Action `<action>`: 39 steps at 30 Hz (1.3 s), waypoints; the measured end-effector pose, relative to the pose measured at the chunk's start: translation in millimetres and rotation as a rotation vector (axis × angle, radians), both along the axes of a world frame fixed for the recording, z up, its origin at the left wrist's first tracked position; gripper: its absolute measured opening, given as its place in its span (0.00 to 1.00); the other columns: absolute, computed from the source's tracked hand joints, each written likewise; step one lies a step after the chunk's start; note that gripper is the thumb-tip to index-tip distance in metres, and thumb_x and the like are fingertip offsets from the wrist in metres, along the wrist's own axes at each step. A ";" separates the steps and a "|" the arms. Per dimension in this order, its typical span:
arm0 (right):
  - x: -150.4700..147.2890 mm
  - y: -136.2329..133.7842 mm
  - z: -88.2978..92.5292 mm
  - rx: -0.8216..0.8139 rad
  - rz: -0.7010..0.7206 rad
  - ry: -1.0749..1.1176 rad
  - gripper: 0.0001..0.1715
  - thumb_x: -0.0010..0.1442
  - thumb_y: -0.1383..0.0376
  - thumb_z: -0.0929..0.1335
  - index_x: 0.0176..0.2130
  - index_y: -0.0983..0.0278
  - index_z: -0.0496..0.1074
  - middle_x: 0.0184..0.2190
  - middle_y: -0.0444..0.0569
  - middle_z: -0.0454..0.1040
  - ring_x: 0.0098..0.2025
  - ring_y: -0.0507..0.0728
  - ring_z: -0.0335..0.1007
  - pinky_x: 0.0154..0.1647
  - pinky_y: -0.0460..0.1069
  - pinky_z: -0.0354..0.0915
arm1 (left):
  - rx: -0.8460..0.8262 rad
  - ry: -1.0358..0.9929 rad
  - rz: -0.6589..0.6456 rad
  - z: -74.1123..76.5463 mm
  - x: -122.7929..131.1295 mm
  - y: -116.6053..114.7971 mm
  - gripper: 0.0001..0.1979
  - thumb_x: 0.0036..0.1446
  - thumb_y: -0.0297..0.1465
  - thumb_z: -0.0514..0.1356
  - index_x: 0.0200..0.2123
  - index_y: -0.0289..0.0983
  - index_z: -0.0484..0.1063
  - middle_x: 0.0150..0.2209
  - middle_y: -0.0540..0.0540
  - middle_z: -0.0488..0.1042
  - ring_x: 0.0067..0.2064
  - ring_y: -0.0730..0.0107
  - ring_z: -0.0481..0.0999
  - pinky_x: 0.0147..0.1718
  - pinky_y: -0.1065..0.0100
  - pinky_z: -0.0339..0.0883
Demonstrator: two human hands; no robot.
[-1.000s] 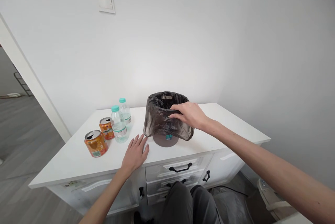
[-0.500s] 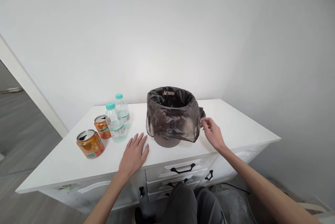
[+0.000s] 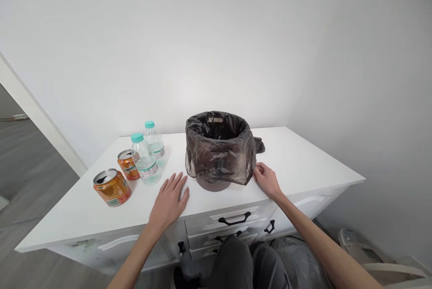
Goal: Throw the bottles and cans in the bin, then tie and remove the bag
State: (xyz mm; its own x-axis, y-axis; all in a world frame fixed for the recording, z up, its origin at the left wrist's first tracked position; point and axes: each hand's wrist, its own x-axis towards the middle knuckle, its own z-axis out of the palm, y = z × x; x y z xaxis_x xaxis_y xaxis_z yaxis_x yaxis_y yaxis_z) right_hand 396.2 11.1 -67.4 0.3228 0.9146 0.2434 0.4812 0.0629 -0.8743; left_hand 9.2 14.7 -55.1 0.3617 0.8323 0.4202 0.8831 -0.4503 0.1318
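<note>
A pale wall [image 3: 236, 46] rises behind a white cabinet top [image 3: 310, 158], beyond the fingertips of both hands. The left hand [image 3: 167, 203] lies palm down on it, fingers slightly apart. Just right of those fingers stands a brown bin [image 3: 213, 185], upright, lined with a dark translucent bag [image 3: 221, 160] folded over its rim and hanging loosely outside. The right hand [image 3: 267, 181] is at the bag's lower right edge, its fingers curled together; whether they pinch the plastic, I cannot tell. Beyond these fingers, a dark bunch of plastic [image 3: 259, 145] sticks out beside the bin. Left of the left fingers stand two orange cans [image 3: 113, 190] and, nearer to them, two clear bottles [image 3: 145, 163] with turquoise caps.
</note>
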 end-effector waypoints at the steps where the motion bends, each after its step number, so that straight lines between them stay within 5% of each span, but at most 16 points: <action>1: -1.1 -0.8 1.1 0.004 -0.002 0.005 0.16 0.60 0.56 0.62 0.41 0.61 0.73 0.25 0.44 0.76 0.28 0.58 0.71 0.36 0.51 0.63 | 0.005 -0.008 -0.004 0.8 0.1 -0.8 0.26 0.71 0.42 0.51 0.65 0.38 0.70 0.70 0.41 0.67 0.73 0.50 0.61 0.71 0.46 0.58; 8: -5.6 -2.2 3.3 -0.021 -0.008 0.001 0.17 0.58 0.55 0.62 0.39 0.61 0.73 0.24 0.44 0.76 0.28 0.58 0.70 0.36 0.51 0.62 | 0.189 -0.139 -0.080 24.8 -13.6 -21.1 0.17 0.70 0.34 0.54 0.58 0.44 0.73 0.56 0.41 0.78 0.58 0.53 0.77 0.58 0.50 0.69; 13: -2.2 -1.5 -2.1 -0.014 -0.010 -0.025 0.16 0.59 0.55 0.62 0.39 0.60 0.74 0.24 0.43 0.76 0.29 0.58 0.71 0.37 0.51 0.63 | 0.548 -0.219 0.154 104.4 -26.8 -11.8 0.23 0.64 0.36 0.60 0.62 0.44 0.69 0.61 0.35 0.70 0.63 0.43 0.69 0.59 0.42 0.63; 16: -1.1 -1.6 -2.7 -0.012 -0.005 -0.033 0.15 0.59 0.56 0.62 0.39 0.59 0.74 0.25 0.44 0.76 0.30 0.58 0.72 0.39 0.52 0.63 | 0.566 -0.145 0.254 155.6 -28.6 2.8 0.23 0.66 0.38 0.57 0.62 0.41 0.70 0.66 0.32 0.65 0.68 0.37 0.61 0.61 0.38 0.59; 18: -1.6 -2.3 -1.8 -0.016 -0.002 -0.032 0.15 0.60 0.56 0.62 0.39 0.59 0.73 0.25 0.44 0.77 0.30 0.58 0.72 0.39 0.52 0.63 | 0.509 -0.052 0.262 174.8 -27.6 5.6 0.21 0.68 0.38 0.54 0.60 0.40 0.72 0.65 0.33 0.68 0.70 0.36 0.59 0.64 0.36 0.55; 22: -3.4 -3.5 -0.3 -0.014 -0.003 -0.009 0.15 0.60 0.56 0.62 0.39 0.59 0.73 0.25 0.44 0.77 0.29 0.58 0.72 0.39 0.52 0.64 | 0.377 0.024 0.241 175.2 -21.5 -10.9 0.21 0.70 0.36 0.49 0.61 0.40 0.70 0.65 0.36 0.71 0.62 0.44 0.72 0.62 0.41 0.62; 26: -1.4 -2.1 -3.8 -0.009 0.008 -0.004 0.16 0.60 0.56 0.62 0.40 0.59 0.73 0.25 0.43 0.77 0.29 0.58 0.73 0.38 0.52 0.64 | 0.281 -0.019 0.208 160.5 -19.8 -32.1 0.22 0.73 0.37 0.47 0.65 0.43 0.66 0.65 0.39 0.71 0.49 0.52 0.81 0.38 0.56 0.75; 29: 2.0 0.5 -8.6 0.004 0.016 0.003 0.16 0.61 0.56 0.61 0.41 0.60 0.74 0.25 0.43 0.78 0.30 0.58 0.74 0.39 0.52 0.64 | 0.344 -0.067 0.116 169.2 -23.6 -42.5 0.20 0.72 0.38 0.51 0.64 0.46 0.68 0.63 0.42 0.73 0.51 0.54 0.81 0.40 0.58 0.76; 31: 4.0 2.1 -10.8 0.006 0.020 0.008 0.17 0.60 0.57 0.61 0.41 0.60 0.74 0.25 0.43 0.78 0.30 0.58 0.75 0.39 0.52 0.65 | 0.484 -0.143 0.065 192.2 -21.2 -52.0 0.20 0.70 0.37 0.57 0.63 0.48 0.69 0.62 0.44 0.75 0.55 0.55 0.80 0.50 0.57 0.77; 35: 5.8 3.6 -10.9 0.016 0.019 0.011 0.17 0.59 0.57 0.62 0.41 0.60 0.75 0.25 0.43 0.78 0.31 0.58 0.75 0.39 0.51 0.65 | 0.929 -0.309 -0.047 265.8 14.9 -82.5 0.24 0.62 0.34 0.68 0.61 0.47 0.72 0.57 0.49 0.78 0.54 0.57 0.81 0.58 0.51 0.76; 39: 4.8 3.0 -8.2 0.025 0.018 0.027 0.17 0.59 0.57 0.62 0.41 0.60 0.75 0.25 0.43 0.78 0.30 0.58 0.75 0.38 0.51 0.65 | 0.879 -0.392 -0.300 321.1 76.0 -100.4 0.17 0.68 0.36 0.62 0.58 0.43 0.72 0.53 0.51 0.78 0.56 0.59 0.81 0.55 0.49 0.79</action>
State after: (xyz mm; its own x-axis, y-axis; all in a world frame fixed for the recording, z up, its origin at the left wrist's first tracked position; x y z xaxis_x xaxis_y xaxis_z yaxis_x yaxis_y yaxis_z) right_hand 400.9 14.1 -75.6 0.3127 0.9142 0.2579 0.4562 0.0936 -0.8850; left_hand 85.2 -85.7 266.0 0.2097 0.0670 0.9755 0.6827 -0.7243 -0.0970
